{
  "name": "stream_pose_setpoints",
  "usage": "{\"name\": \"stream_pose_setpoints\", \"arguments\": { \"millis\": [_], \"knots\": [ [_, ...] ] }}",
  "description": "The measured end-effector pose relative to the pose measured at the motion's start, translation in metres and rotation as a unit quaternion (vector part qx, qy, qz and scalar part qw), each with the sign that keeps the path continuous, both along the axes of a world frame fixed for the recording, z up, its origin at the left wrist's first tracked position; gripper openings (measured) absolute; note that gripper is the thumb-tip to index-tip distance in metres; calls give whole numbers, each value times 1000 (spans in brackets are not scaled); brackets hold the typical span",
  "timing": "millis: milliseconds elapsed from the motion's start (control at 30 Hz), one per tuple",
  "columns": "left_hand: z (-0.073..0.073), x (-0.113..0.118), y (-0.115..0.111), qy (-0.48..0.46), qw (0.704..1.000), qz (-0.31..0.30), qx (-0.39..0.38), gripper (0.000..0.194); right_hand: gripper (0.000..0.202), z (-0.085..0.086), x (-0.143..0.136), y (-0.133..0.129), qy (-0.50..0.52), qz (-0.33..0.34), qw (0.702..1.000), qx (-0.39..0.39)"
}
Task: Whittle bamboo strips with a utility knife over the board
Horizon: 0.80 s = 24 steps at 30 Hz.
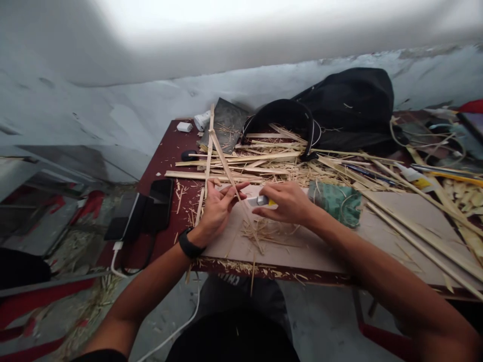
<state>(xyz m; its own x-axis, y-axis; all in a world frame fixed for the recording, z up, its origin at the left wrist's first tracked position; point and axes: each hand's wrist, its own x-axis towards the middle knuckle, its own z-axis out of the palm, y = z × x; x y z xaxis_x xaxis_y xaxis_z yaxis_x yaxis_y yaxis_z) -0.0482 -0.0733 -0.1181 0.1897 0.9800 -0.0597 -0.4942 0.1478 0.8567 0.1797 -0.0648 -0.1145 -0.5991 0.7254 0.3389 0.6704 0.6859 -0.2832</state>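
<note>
My left hand point(221, 203), with a black band at the wrist, is closed on a thin bamboo strip point(225, 163) that slants from upper left down toward the board. Another pale strip point(209, 156) runs behind that hand. In my right hand point(285, 201) is a utility knife point(264, 200) with a yellow and grey body, its blade end pointing left at the strip. Whether the blade touches the strip cannot be made out. Fine shavings point(264, 234) lie below both hands on a pale board point(313, 246).
Piled bamboo strips point(260, 160) cover the table's point(160, 161) middle, before a black bag point(350, 110) and a curved black band point(281, 108). A phone point(161, 203) and a cabled black device point(128, 216) sit left. Right of my hands lies a green patterned packet point(335, 203); long strips point(418, 234) cross the board.
</note>
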Motion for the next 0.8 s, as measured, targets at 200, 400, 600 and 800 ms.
{"name": "stream_pose_setpoints", "arguments": {
  "millis": [200, 400, 600, 800],
  "knots": [
    [0, 2, 1, -14, 1000, 15, 4, 68, 32, -9, -15, -12, -57, 87, 995, 7],
    [2, 1, 1, -20, 1000, 9, 8, 71, 11, -15, -11, -12, -72, 106, 992, -13],
    [6, -4, 8, -27, 999, 27, 24, 70, 12, -12, -3, -8, -89, 94, 992, 10],
    [10, -14, 15, -34, 998, 46, 32, 69, 11, -5, 21, -16, -105, 82, 991, 9]
  ]
}}
